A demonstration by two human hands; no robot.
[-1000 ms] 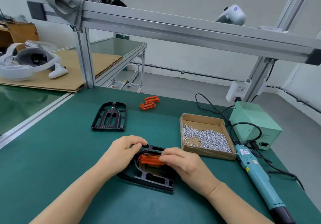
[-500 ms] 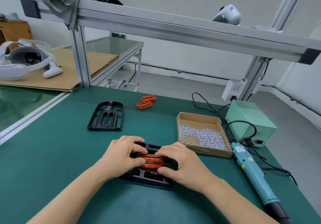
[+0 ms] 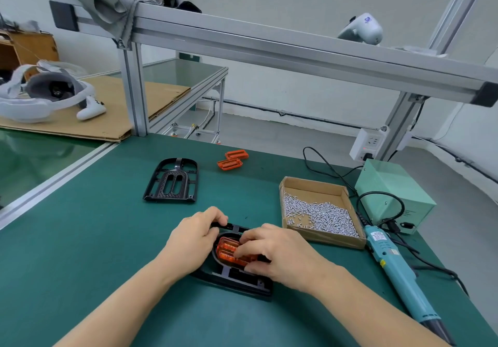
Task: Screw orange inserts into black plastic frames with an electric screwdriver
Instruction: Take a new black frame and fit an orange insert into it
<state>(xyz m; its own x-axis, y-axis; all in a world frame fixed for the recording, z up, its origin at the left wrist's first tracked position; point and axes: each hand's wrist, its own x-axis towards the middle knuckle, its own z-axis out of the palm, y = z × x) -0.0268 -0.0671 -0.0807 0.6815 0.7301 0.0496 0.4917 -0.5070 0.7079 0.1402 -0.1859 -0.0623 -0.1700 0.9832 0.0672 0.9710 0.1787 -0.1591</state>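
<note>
On the green bench [image 3: 80, 252] a person is working a black plastic frame [image 3: 237, 279] that lies flat just in front of them. The left hand [image 3: 192, 241] has its fingers curled over the frame's far left edge, gripping it. The right hand [image 3: 280, 255] lies over the middle of the frame with its fingers bent down on an orange insert [image 3: 229, 251], thumb at the near side, so the piece is pinched and pressed into the frame's oval opening. Only the left part of the insert shows; the rest is under the fingers.

A second black frame [image 3: 172, 181] lies further back to the left, well apart from the hands. Two more orange inserts [image 3: 232, 159] lie side by side near the far edge of the bench. To the right of the hands there is an open cardboard box [image 3: 312, 185] holding a heap of small silver screws [image 3: 320, 216]. Just beside the box, on its right, the blue electric screwdriver [image 3: 396, 274] lies on the bench with nobody touching it, its cable running back towards a pale green power box [image 3: 390, 185]. A white headset [image 3: 40, 96] rests on a sheet of cardboard [image 3: 113, 120] on the next bench to the left
</note>
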